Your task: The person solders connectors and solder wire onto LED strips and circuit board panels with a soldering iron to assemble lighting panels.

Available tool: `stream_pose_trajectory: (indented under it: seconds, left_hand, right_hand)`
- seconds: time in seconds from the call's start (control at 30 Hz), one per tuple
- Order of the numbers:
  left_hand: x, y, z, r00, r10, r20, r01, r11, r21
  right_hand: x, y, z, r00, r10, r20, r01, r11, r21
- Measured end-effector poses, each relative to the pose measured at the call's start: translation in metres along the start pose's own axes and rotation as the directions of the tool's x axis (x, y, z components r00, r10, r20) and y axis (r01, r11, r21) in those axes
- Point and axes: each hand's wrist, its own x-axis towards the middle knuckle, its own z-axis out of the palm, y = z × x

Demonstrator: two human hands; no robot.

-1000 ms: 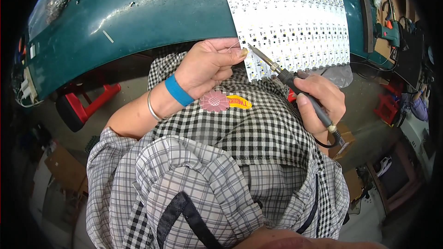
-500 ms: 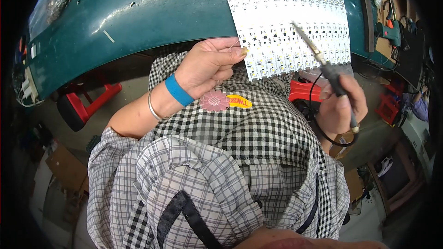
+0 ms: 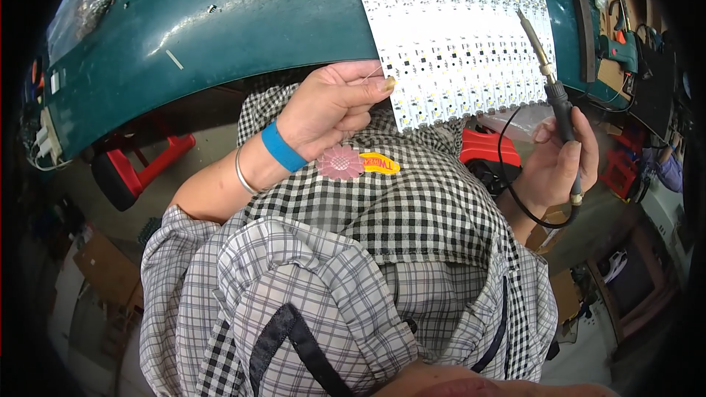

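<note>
The left hand (image 3: 327, 106) is pinching the thin, light, probably fragile white panel (image 3: 456, 29) at its six-o'clock edge; the right hand (image 3: 555, 165) is gripping the soldering iron (image 3: 551, 84) by its handle.

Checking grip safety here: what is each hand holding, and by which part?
The right hand grips a soldering iron by its dark handle, tip raised. The left hand pinches a thin wire at the white LED panel edge.

Bright, even light from above, sharp at the centre.
We see glare on the green surface (image 3: 243, 22) and white panel (image 3: 456, 29); edges bend and darken toward the rim.
</note>
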Motion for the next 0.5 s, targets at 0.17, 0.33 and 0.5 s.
stream_pose_trajectory:
  seconds: [0.17,0.33,0.5]
  left_hand:
    - [0.000,0.002,0.002,1.000,0.005,0.015,-0.006,0.999,0.045]
    - [0.000,0.002,0.007,0.999,0.033,-0.021,-0.032,0.997,0.063]
    - [-0.012,0.019,0.015,0.990,0.142,0.016,-0.143,0.989,0.031]
  right_hand:
    - [-0.004,-0.019,-0.003,0.973,0.040,0.229,-0.011,0.992,-0.129]
    - [0.000,-0.017,0.005,0.957,0.034,0.289,-0.013,0.997,-0.074]
    - [0.005,-0.007,0.012,0.982,-0.012,0.190,0.008,1.000,0.024]
